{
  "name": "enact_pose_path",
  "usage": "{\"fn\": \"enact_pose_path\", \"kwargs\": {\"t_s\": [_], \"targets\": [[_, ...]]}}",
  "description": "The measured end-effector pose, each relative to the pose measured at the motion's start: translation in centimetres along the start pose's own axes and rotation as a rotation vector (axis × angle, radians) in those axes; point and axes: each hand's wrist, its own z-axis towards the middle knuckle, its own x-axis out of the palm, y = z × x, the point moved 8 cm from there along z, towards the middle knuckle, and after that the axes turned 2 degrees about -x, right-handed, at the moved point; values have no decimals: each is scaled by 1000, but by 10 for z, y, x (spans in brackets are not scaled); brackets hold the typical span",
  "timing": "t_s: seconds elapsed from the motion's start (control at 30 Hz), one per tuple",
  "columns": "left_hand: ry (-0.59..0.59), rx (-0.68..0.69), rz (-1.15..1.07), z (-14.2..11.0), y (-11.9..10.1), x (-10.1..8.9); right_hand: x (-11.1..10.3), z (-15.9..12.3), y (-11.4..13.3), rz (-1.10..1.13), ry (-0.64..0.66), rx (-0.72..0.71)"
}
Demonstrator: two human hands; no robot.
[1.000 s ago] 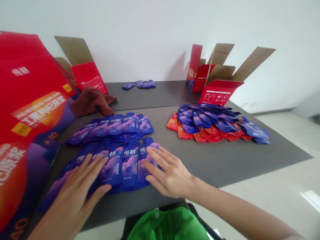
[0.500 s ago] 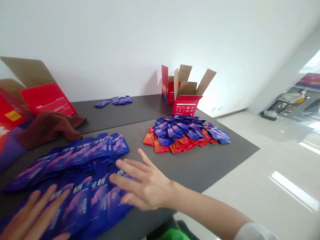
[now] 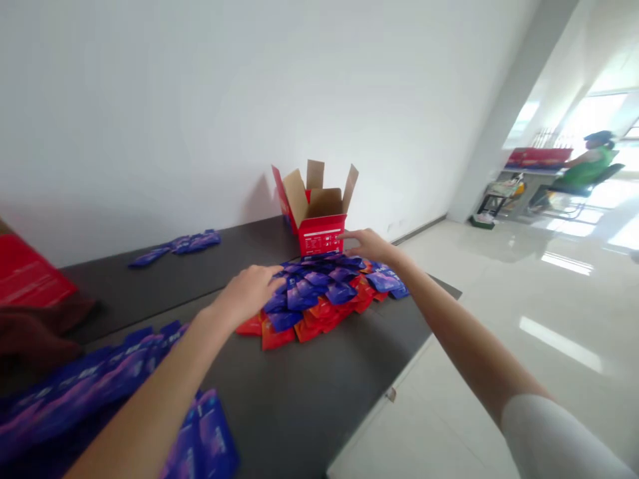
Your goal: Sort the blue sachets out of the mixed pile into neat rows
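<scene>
Roughly speaking, the pile of blue and red sachets (image 3: 314, 299) lies straight ahead on the dark table (image 3: 299, 399), its long side running across. The left hand (image 3: 247, 293) is nearer, fingers (image 3: 264, 275) half-curled on the near edge, any grip unclear; the right hand (image 3: 367, 245), fingers open, rests over the far end beside a red carton (image 3: 322, 236).

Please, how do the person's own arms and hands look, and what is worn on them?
The left hand and right hand are bare, without gloves, and no watch or bracelet shows. A white sleeve covers the upper right arm; no sleeve shows on the left arm.
</scene>
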Motion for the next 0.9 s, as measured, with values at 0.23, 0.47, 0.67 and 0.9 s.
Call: {"fn": "enact_pose_path", "kwargs": {"t_s": [0.23,0.47,0.67,0.9], "targets": [[44,98,43,37,-51,42,56,32,47,11,254,-242],[58,160,13,25,-48,47,74,31,63,-28,197,-316],[-11,207,16,7,-36,33,50,23,76,-133,29,-319],[-198,-56,107,-36,24,-34,-15,11,96,122,-296,-216]]}}
